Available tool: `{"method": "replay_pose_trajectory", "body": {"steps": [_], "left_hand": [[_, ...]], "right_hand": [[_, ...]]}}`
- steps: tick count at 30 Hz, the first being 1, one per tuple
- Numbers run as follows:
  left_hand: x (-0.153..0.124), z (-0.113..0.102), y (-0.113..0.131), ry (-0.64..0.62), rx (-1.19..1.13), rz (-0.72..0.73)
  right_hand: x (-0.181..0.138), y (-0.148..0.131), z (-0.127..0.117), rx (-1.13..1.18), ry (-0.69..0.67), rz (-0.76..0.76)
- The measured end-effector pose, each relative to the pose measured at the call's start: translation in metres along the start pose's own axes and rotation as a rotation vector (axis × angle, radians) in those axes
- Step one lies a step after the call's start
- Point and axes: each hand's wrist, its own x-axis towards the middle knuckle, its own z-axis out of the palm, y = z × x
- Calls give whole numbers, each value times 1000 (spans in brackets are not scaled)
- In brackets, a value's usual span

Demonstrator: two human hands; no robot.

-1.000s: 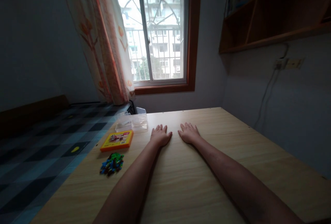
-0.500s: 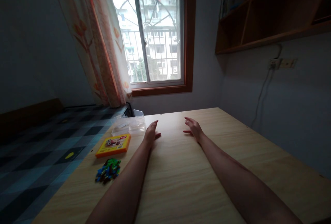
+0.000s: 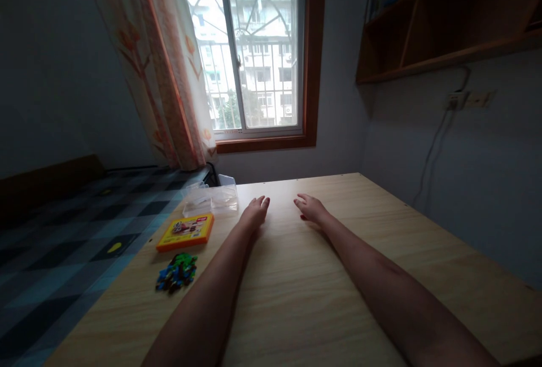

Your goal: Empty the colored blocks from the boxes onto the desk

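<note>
Both my arms reach forward over a light wooden table (image 3: 292,288). My left hand (image 3: 254,212) is open and holds nothing, a little to the right of a clear plastic box (image 3: 224,200). Across a gap from it, my right hand (image 3: 311,208) is open too, fingers pointing toward the left hand, with nothing in it. A flat yellow and orange box (image 3: 185,232) with a printed picture lies left of my left forearm. Nearer to me sits a small heap of green, blue and dark pieces (image 3: 176,272), too small to make out singly.
A bed with a dark checked cover (image 3: 80,243) adjoins the table's left side. Behind the table are a window (image 3: 262,73) and a flowered curtain (image 3: 169,73). A wooden shelf (image 3: 423,62) hangs on the right wall above a socket (image 3: 457,99) with a cable.
My hands have come slightly closer together and turned more palm-down. The view has shifted slightly; the boxes and the heap stay in place on the table.
</note>
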Motion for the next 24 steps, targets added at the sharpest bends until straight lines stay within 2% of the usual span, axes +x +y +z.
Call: {"method": "replay_pose_trajectory", "body": {"steps": [5, 9, 17, 24], "left_hand": [[-1, 0, 6, -22, -10, -39], [-6, -1, 11, -47, -37, -44], [-22, 0, 3, -9, -278, -73], [-23, 3, -7, 20, -566, -161]], "right_hand": [[3, -2, 0, -46, -28, 34], [-1, -3, -1, 5, -42, 62], [-18, 6, -12, 307, -93, -1], [-8, 18, -33, 622, -56, 15]]}}
